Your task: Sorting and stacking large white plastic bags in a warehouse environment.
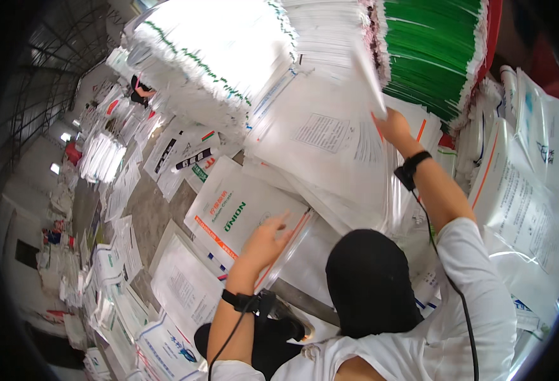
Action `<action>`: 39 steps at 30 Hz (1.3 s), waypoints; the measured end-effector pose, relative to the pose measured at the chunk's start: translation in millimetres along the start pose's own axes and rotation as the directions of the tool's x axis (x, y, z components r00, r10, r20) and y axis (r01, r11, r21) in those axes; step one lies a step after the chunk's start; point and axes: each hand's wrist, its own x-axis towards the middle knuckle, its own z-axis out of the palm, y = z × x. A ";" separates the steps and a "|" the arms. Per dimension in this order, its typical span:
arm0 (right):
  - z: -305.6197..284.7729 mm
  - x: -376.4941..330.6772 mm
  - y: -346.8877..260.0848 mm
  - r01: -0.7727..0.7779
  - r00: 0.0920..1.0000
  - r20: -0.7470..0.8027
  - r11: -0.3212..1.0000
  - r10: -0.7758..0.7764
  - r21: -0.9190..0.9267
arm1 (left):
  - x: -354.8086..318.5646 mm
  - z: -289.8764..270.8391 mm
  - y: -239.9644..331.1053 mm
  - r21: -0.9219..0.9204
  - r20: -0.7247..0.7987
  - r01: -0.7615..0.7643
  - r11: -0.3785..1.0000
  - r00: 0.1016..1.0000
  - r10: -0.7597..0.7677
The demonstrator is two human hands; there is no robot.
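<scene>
My right hand (pixel 395 130) is closed on the edge of a flat white woven sack (pixel 369 79), raised on edge and smeared by motion. Below it lies a stack of flat white sacks (pixel 292 136); the top one bears a printed text box. My left hand (pixel 266 240), fingers apart and holding nothing, is over a white sack with green and orange print (pixel 219 200). Whether the left fingers touch that sack I cannot tell. Both wrists wear black straps with cables.
Tall bundles of folded sacks, one white (pixel 209 44) and one green (pixel 428 54), stand at the back. More stacked sacks (pixel 524 190) rise on my right. Loose sacks (pixel 181 286) cover the floor at left. Another person (pixel 141 90) is far off at upper left.
</scene>
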 end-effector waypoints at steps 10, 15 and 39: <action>-203.8 -60.2 -235.6 0.942 0.238 0.170 0.185 -0.956 -0.280 | -68.3 -72.9 -48.0 0.021 -0.621 0.010 1.000 0.783 0.005; -248.1 -149.8 -351.4 0.898 0.128 0.092 0.076 -0.987 -0.434 | -99.2 -70.4 -29.5 -0.163 -0.731 -0.247 0.955 0.680 0.051; -288.9 -249.3 -418.1 0.948 0.296 -0.280 0.316 -0.913 -0.031 | -226.9 -37.6 -91.5 -0.389 -0.812 0.228 0.893 0.374 -0.449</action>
